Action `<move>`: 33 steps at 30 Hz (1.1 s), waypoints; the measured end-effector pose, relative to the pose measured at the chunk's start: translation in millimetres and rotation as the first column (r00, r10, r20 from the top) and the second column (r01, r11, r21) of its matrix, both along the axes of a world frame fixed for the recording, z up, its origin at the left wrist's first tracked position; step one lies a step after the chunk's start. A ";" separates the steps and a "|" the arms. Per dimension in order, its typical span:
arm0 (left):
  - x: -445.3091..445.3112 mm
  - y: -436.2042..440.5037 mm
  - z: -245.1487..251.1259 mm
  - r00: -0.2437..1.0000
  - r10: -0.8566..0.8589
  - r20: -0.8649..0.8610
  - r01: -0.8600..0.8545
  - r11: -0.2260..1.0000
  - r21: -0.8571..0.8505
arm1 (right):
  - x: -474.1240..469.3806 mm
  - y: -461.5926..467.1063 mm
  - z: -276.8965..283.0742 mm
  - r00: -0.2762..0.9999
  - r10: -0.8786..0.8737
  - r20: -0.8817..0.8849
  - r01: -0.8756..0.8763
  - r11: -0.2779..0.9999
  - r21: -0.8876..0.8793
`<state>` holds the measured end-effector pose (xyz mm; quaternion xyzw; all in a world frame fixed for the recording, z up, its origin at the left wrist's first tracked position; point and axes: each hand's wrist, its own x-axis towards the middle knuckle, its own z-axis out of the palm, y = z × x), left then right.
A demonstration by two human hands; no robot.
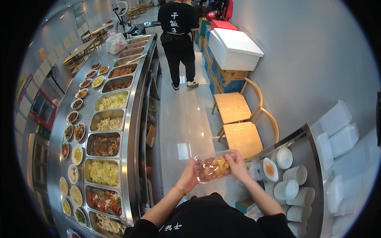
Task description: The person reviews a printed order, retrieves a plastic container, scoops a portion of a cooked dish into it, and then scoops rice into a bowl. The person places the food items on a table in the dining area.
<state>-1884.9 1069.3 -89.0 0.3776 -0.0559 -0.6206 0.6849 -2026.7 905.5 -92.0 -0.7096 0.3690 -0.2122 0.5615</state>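
Observation:
Between my two hands is a clear plastic takeaway container filled with chunks of food, some reddish-brown and some yellow. Shiny highlights lie across its top. My left hand grips its left end, and a yellow bangle sits on that wrist. At the right end, my right hand holds it with the thumb over the upper corner. The container is held in front of my body, above the tiled floor. Fingers beneath it are mostly hidden.
Left runs a steel serving counter with food pans and small dishes. A person in black stands farther up the aisle. Right are wooden chairs, a white foam box and stacked white bowls on a steel surface.

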 end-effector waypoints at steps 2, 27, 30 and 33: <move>6.0 -11.2 -20.4 0.951 0.067 0.301 -0.116 0.982 0.148 | 10.9 1.0 -17.8 1.000 -0.020 0.001 0.020 0.992 -0.126; 216.1 -219.1 -36.8 0.773 0.427 0.470 -0.612 0.696 0.375 | 279.7 -240.8 -45.3 0.938 0.340 -0.064 -0.339 0.941 0.018; 265.9 -245.2 -47.1 0.754 0.450 0.479 -0.634 0.690 0.350 | 328.0 -265.4 -45.7 0.929 0.365 -0.061 -0.364 0.931 0.020; 324.7 -270.5 -53.7 0.769 0.406 0.493 -0.603 0.718 0.349 | 384.9 -291.3 -39.7 0.942 0.316 -0.112 -0.300 0.944 0.135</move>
